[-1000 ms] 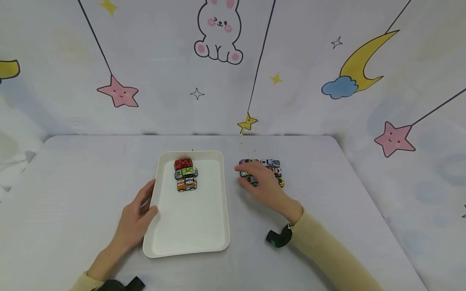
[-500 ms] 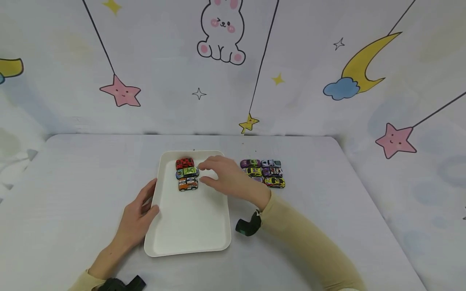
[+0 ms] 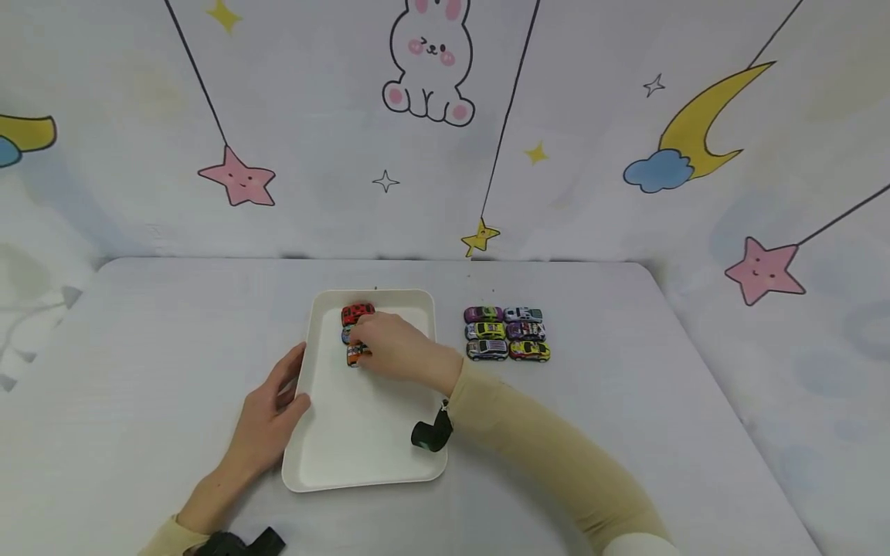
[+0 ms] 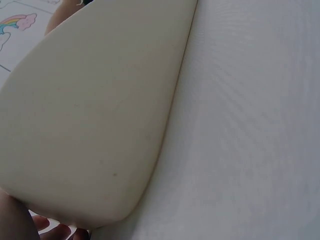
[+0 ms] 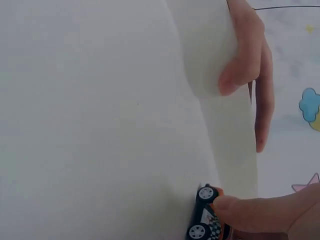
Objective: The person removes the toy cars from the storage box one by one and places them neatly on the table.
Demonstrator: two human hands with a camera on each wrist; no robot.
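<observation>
A white tray (image 3: 361,455) lies on the table, and my left hand (image 3: 263,425) grips its left rim, thumb over the edge and fingers outside. Three toy cars sit near the tray's far left corner: a red one (image 3: 357,312), a blue-green one (image 3: 345,334) and an orange one (image 3: 353,355). My right hand (image 3: 403,349) reaches down over them and partly covers the blue-green and orange cars. In the right wrist view its thumb presses the side of the orange car (image 5: 209,215), the other fingers mostly hidden behind. The left wrist view is filled by the tray's outer wall (image 4: 100,125).
Right of the tray, several more toy cars (image 3: 486,330) stand in two columns on the white-covered table (image 3: 556,432). A patterned cloth (image 3: 334,139) with a rabbit, stars and a moon rises behind the table's far edge.
My right hand has moved left from the cars on the table, across the tray, and come down on the cars there. The left hand has kept its place on the rim.
</observation>
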